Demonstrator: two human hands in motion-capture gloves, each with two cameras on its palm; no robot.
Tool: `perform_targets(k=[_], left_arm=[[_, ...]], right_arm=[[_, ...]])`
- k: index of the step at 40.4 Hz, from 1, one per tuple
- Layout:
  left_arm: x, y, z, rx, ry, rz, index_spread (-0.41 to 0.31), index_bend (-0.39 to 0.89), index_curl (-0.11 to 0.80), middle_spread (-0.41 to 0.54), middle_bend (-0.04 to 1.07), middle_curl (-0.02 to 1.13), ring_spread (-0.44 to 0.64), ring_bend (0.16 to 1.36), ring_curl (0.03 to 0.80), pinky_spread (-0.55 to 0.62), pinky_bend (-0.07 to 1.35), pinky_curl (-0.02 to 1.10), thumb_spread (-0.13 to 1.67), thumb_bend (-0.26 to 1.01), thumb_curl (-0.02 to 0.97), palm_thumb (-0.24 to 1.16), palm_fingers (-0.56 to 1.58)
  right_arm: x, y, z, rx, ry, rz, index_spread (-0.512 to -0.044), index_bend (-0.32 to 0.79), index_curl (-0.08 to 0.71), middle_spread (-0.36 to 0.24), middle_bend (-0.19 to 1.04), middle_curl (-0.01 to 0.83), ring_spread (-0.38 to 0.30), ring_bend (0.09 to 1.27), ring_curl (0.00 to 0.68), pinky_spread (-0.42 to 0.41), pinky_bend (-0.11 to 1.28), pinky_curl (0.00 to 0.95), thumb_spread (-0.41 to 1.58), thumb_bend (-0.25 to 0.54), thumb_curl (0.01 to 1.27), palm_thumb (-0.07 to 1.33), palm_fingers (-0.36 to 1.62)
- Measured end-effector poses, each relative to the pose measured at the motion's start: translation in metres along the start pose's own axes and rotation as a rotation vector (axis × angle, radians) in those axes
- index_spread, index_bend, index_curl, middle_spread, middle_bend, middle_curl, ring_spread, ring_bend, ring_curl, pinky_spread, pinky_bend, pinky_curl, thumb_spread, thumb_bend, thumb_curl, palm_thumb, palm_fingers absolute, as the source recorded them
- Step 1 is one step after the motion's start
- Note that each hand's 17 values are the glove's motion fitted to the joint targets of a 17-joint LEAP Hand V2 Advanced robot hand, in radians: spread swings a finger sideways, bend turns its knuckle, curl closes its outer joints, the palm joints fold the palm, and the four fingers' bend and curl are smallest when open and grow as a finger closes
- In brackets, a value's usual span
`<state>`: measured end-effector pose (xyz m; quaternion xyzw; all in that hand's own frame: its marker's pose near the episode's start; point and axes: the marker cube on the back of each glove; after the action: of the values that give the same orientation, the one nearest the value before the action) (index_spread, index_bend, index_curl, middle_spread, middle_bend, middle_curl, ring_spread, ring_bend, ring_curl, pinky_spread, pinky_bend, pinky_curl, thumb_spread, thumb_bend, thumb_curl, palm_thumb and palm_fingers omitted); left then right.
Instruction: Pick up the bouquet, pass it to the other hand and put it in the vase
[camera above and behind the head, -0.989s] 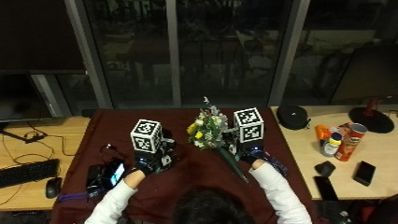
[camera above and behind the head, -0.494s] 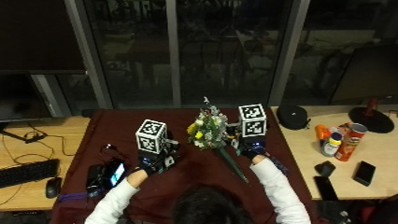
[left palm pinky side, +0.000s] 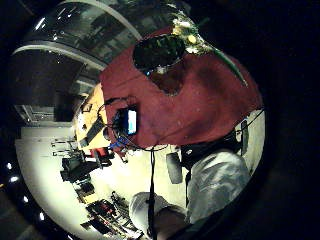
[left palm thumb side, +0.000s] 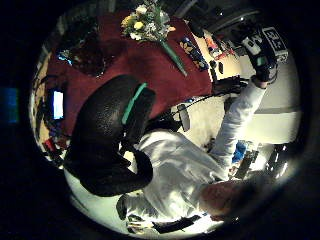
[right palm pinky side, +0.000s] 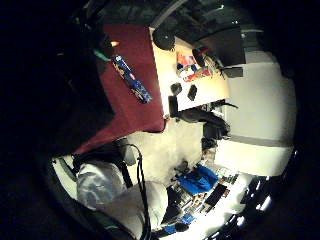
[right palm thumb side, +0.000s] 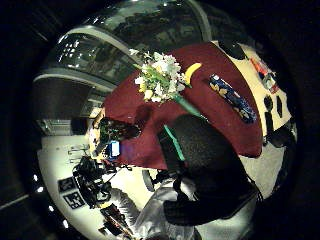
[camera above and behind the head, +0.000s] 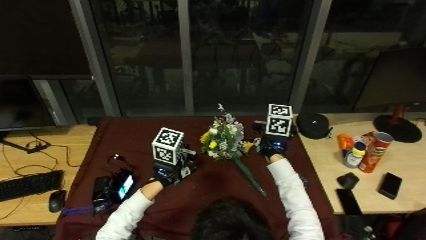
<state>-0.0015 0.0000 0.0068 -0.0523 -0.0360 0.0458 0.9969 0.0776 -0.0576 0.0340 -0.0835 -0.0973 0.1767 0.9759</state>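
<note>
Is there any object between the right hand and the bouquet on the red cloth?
Nothing visible stands between them. In the outside view the right hand is just beside the flower heads of the bouquet, which lies on the red cloth, with only bare cloth between.

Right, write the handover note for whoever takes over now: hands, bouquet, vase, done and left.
Left hand: over the red tablecloth, beside the bouquet's flower heads, fingers relaxed, holds nothing.
Right hand: on the other side of the flower heads, holds nothing that shows.
Bouquet: lies flat on the cloth between the hands, stem towards the person.
Vase: hidden in the outside view; the dark object on the cloth in the right thumb side palm view looks like it.
Done: nothing; the bouquet is not yet picked up.
Left: pick it up, pass it to the other hand, put it in the vase.
</note>
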Motion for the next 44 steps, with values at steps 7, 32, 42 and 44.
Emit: perform_targets(k=[7, 32, 42, 44], left_arm=[[0.008, -0.002, 0.002, 0.019, -0.02, 0.01, -0.019, 0.11, 0.261, 0.213, 0.18, 0.3, 0.3, 0.61, 0.286, 0.22, 0.48, 0.35, 1.15, -0.02, 0.253, 0.2, 0.22], [0.019, -0.008, 0.018, 0.064, 0.014, 0.032, 0.017, 0.11, 0.216, 0.232, 0.2, 0.33, 0.32, 0.65, 0.294, 0.23, 0.53, 0.36, 1.13, -0.02, 0.266, 0.17, 0.16], [0.021, -0.012, 0.028, 0.046, 0.022, 0.04, 0.018, 0.11, 0.213, 0.232, 0.2, 0.34, 0.32, 0.66, 0.291, 0.24, 0.54, 0.36, 1.13, -0.02, 0.269, 0.17, 0.15], [0.019, -0.013, 0.03, 0.034, 0.023, 0.036, 0.019, 0.11, 0.212, 0.233, 0.2, 0.34, 0.32, 0.66, 0.291, 0.24, 0.54, 0.36, 1.13, -0.02, 0.27, 0.17, 0.15]], right_arm=[[0.005, -0.025, 0.018, -0.072, -0.036, 0.064, -0.153, 0.09, 0.128, 0.057, 0.38, 0.39, 0.044, 0.71, 0.35, 0.208, 0.62, 0.351, 1.23, -0.017, 0.26, 0.45, 0.51], [-0.008, -0.067, 0.213, -0.499, -0.183, 0.141, -0.116, 0.08, 0.133, 0.072, 0.3, 0.398, 0.046, 0.66, 0.355, 0.191, 0.68, 0.37, 1.16, -0.018, 0.3, 0.45, 0.55], [-0.028, -0.042, 0.246, -0.383, -0.208, 0.11, -0.115, 0.07, 0.137, 0.052, 0.29, 0.407, -0.016, 0.67, 0.365, 0.137, 0.69, 0.37, 1.14, -0.02, 0.31, 0.46, 0.61], [-0.032, -0.042, 0.255, -0.368, -0.207, 0.096, -0.114, 0.06, 0.134, 0.046, 0.3, 0.412, -0.027, 0.67, 0.367, 0.123, 0.69, 0.37, 1.14, -0.015, 0.32, 0.47, 0.62]])
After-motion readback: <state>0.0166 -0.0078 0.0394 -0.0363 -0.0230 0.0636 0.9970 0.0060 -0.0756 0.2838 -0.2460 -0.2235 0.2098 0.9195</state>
